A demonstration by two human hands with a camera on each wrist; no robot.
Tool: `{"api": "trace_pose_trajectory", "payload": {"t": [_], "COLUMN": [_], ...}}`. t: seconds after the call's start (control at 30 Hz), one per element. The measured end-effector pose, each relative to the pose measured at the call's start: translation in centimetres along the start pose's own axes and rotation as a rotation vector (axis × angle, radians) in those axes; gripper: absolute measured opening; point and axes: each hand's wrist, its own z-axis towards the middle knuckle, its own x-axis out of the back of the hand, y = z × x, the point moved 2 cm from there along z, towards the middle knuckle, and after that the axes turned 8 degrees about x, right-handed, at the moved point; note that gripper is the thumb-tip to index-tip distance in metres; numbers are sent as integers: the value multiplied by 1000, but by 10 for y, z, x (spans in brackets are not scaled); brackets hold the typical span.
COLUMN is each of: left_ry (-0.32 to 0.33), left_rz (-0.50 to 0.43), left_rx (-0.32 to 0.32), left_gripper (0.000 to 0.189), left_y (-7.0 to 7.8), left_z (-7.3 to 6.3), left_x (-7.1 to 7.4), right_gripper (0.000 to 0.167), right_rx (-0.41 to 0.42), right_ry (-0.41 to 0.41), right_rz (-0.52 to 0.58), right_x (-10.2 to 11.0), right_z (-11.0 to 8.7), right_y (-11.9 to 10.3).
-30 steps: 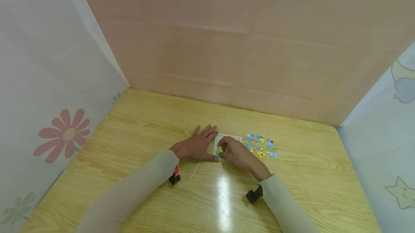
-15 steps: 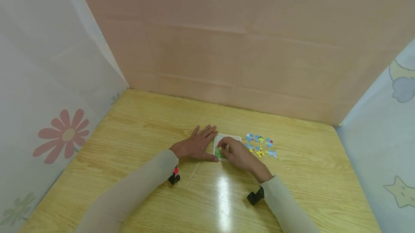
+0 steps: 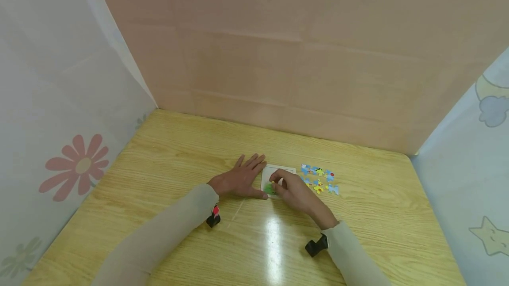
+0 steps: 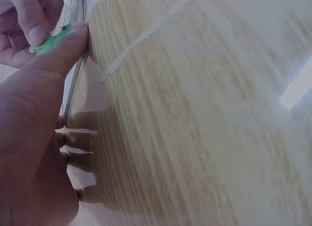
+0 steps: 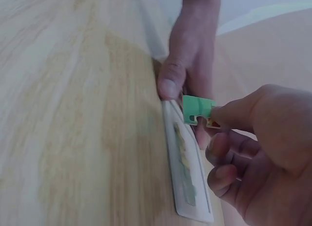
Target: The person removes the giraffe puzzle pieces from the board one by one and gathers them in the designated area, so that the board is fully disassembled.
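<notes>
A green jigsaw piece [image 5: 195,108] is pinched between the thumb and fingers of my right hand [image 3: 296,192]. In the right wrist view it is tilted above the near-left corner of a small white puzzle tray [image 3: 278,167]. My left hand [image 3: 238,182] lies along the tray's left side with its fingers spread and straight. Its thumb reaches to the tray's near-left corner, close to the piece, as the left wrist view also shows. My right hand covers much of the tray in the head view.
Right of the tray, several loose blue and yellow jigsaw pieces [image 3: 319,171] lie in two rows on the wooden table [image 3: 191,144]. A brown cloth [image 3: 298,65] hangs behind the table, with patterned white cloths on both sides.
My right wrist has swung slightly right and toward me, while the pinched green piece has turned a little over the same tray corner. The left hand keeps its place.
</notes>
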Motion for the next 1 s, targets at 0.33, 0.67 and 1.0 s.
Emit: {"api": "trace_pose_trajectory", "payload": {"t": [0.33, 0.67, 1.0], "left_ry": [10, 14, 20], "left_rz": [4, 7, 5], "left_rx": [-2, -26, -28], "left_gripper": [110, 109, 109], "left_y": [-1, -1, -1], "left_z": [0, -4, -3], "left_x": [-1, 1, 1], "right_gripper": [13, 12, 13], "right_rx": [-30, -61, -104], "right_ry": [67, 97, 78], "right_rz": [0, -37, -67], "right_x": [19, 37, 45], "right_z": [-22, -50, -65], "right_y": [13, 31, 47]}}
